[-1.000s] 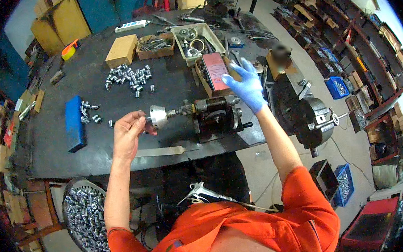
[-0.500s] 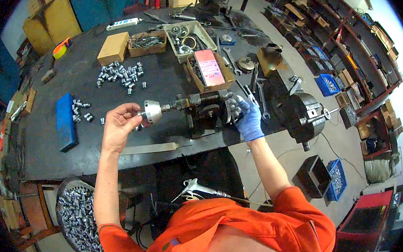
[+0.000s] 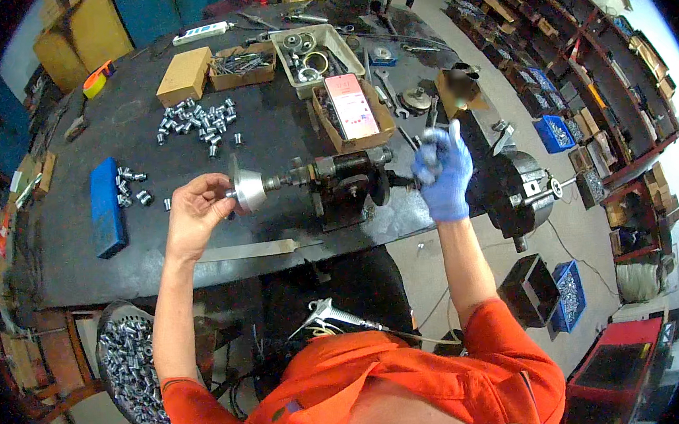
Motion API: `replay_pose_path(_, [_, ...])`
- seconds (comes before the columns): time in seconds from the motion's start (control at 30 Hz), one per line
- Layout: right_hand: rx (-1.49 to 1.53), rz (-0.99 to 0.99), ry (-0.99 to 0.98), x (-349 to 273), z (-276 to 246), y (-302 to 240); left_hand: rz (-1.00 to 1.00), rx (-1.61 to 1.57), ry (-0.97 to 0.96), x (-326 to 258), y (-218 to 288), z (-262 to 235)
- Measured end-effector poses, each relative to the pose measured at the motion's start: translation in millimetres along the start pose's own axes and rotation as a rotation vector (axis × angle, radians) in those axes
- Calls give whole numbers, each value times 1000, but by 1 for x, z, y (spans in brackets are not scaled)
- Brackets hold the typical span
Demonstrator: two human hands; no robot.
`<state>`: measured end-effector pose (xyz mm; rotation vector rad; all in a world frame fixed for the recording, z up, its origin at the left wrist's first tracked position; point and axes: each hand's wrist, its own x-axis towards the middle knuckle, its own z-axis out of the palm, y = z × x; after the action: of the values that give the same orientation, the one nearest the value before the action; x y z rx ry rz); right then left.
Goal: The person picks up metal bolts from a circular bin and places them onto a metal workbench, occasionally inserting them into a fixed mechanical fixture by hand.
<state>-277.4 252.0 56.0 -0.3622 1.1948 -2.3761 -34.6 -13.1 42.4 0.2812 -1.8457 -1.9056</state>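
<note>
Bare left hand (image 3: 196, 215) cups the silver chuck (image 3: 248, 190) of the bench spindle fixture (image 3: 347, 186) mid-table; gloved right hand (image 3: 442, 174) is closed on its rear crank handle (image 3: 424, 156). Steady the chuck while cranking evenly

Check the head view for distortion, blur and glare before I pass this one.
Head view: strong fisheye bending, the workbench edge curves and the corners are black. The centre is sharp, though the gloved right hand looks slightly smeared. Lighting is even, with mild shine on the silver disc at the bare left hand and on the phone screen; shadows are soft.
</note>
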Motion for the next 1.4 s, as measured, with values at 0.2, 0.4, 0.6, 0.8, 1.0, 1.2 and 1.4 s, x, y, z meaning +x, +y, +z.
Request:
replay_pose_path(0.2, [287, 121, -11, 87, -8, 39, 93, 68, 88, 1, -6, 5])
replay_pose_path(0.4, [-195, 84, 354, 54, -29, 88, 35, 33, 148, -2, -8, 9])
replay_pose_path(0.6, [-104, 198, 217, 2, -27, 61, 46, -30, 171, -6, -12, 17])
replay_pose_path(0.8, [-164, 194, 128, 51, -51, 88, 22, -30, 137, -5, -6, 17])
replay_pose_path(1.0, [-241, 23, 160, 87, 5, 50, -22, -79, 142, -5, -4, 14])
replay_pose_path(1.2, [43, -166, 60, 11, 17, 4, -55, -160, 151, -7, -6, 9])
replay_pose_path(1.4, [-150, 9, 262, -21, -34, 45, -47, -136, 142, -7, -5, 7])
